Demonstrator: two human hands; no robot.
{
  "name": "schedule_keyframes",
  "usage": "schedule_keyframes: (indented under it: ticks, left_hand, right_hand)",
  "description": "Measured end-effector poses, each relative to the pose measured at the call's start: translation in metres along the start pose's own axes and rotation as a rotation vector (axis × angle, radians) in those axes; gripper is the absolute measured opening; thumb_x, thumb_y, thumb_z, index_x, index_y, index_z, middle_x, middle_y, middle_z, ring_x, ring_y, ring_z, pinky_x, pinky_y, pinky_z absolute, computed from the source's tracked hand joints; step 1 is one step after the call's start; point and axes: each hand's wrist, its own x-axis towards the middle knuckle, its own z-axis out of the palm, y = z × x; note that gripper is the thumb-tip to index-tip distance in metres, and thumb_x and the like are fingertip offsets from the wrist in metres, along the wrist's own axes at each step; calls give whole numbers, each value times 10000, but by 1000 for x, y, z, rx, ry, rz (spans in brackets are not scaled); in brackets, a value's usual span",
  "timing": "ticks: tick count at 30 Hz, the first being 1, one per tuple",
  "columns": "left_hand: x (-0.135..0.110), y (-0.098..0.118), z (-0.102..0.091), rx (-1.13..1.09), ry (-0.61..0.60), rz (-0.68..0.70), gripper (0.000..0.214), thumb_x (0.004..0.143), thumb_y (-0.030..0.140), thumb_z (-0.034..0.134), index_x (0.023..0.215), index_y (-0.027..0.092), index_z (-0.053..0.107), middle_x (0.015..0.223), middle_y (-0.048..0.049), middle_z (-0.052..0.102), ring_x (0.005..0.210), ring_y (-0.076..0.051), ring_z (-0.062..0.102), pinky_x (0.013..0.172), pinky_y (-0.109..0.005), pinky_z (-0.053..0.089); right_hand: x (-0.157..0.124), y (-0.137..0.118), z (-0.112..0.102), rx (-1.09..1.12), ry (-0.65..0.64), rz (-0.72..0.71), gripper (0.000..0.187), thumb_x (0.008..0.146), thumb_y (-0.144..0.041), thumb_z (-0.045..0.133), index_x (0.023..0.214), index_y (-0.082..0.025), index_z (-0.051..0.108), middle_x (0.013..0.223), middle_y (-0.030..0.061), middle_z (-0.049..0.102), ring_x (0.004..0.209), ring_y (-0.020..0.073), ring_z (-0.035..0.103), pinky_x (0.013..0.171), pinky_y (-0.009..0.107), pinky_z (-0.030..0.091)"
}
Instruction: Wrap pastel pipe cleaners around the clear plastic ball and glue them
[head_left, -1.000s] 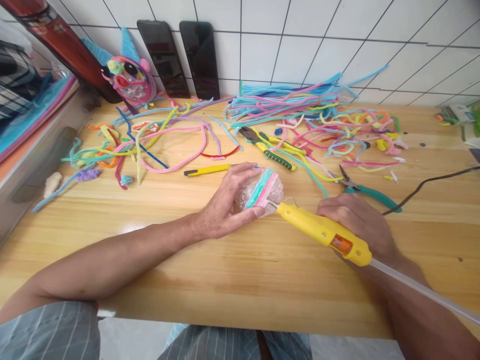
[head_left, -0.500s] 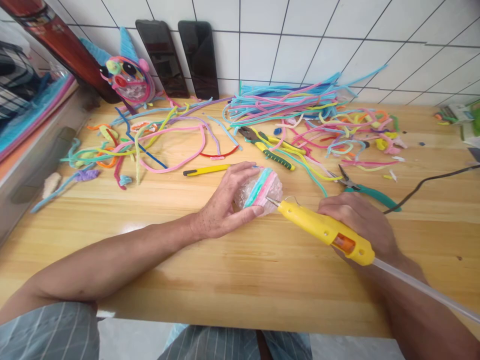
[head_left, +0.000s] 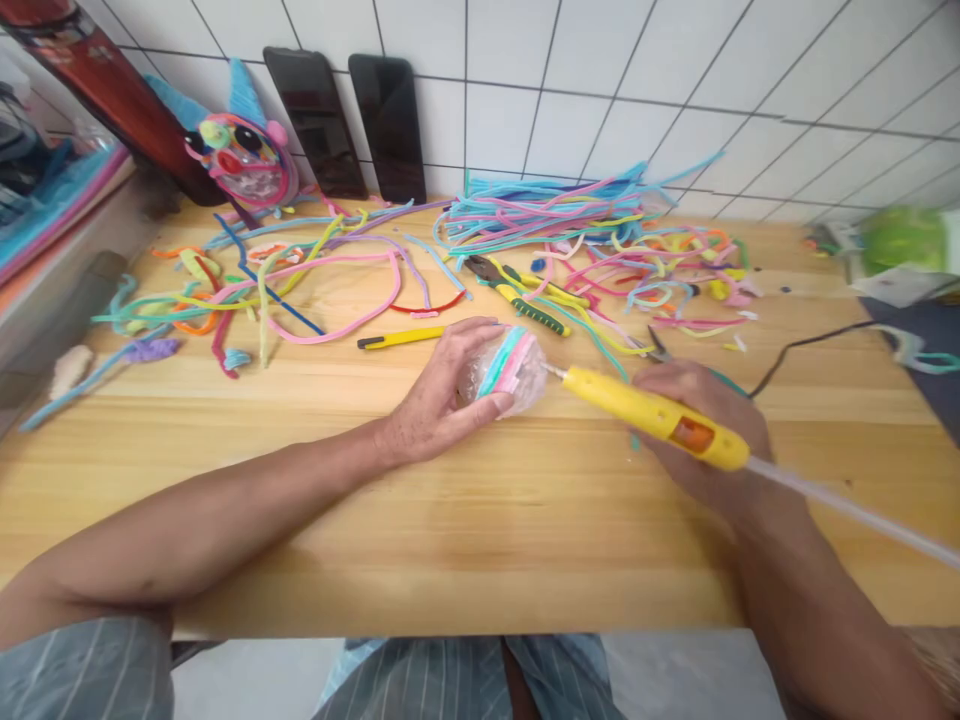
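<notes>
My left hand is wrapped round a clear, crinkled plastic ball, thumb in front and fingers behind. Strips of turquoise and pink pipe cleaner run side by side across the ball. In my right hand is a yellow hot glue gun, its handle hidden in the grip. The gun's metal tip points left at the ball's right side, with a small gap or a light touch; I cannot tell which. A translucent glue stick sticks out of the gun's back end.
A yellow utility knife lies left of the ball. Behind are green-and-yellow pliers, a pipe cleaner bundle and loose pieces. A decorated figure and two phones stand by the tiled wall. A black cord runs at right.
The glue gun's tip has drawn back to the right from the pink strip on the ball. My left hand keeps its hold. The whole view has shifted slightly.
</notes>
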Motion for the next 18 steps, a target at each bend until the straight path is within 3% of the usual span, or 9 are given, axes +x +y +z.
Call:
schedule_keyframes:
  ticks: [3, 7, 10, 14, 18]
  left_hand:
    - [0, -1, -1, 7, 2, -22, 678, 1074, 473, 730, 1654, 261, 450, 1642, -182, 541, 1572, -334, 534, 1329, -581, 481]
    - [1, -2, 1, 25, 21, -37, 653, 1081, 496, 708, 1639, 265, 460, 1633, -158, 567, 1552, -330, 558, 1320, -570, 497]
    - [2, -1, 3, 42, 30, -22, 606, 1096, 483, 685, 1622, 277, 468, 1619, -148, 578, 1553, -321, 561, 1329, -555, 495]
    - [3, 0, 4, 49, 27, 8, 589, 1092, 464, 688, 1605, 264, 479, 1599, -154, 590, 1549, -325, 570, 1321, -558, 505]
    - [4, 0, 4, 55, 13, 1, 585, 1087, 481, 680, 1588, 249, 488, 1594, -164, 589, 1545, -333, 574, 1308, -573, 514]
  right_hand:
    - [0, 14, -26, 31, 207, 145, 82, 1048, -351, 760, 1049, -280, 719, 978, 62, 808, 892, 267, 788, 794, 421, 645]
    - [-20, 52, -76, 8, 411, 637, 219, 949, -467, 842, 956, -259, 775, 960, 83, 808, 874, 274, 746, 768, 424, 602]
    - [-48, 81, -103, -65, 504, 886, 184, 966, -474, 740, 935, -292, 738, 907, 50, 761, 783, 238, 675, 694, 391, 543]
    - [-77, 114, -105, -138, 507, 1126, 235, 900, -454, 749, 819, -260, 643, 661, 6, 616, 608, 194, 560, 565, 336, 448]
    - [-86, 140, -89, -213, 414, 1207, 273, 902, -471, 744, 844, -211, 685, 630, 19, 598, 631, 214, 583, 597, 350, 465]
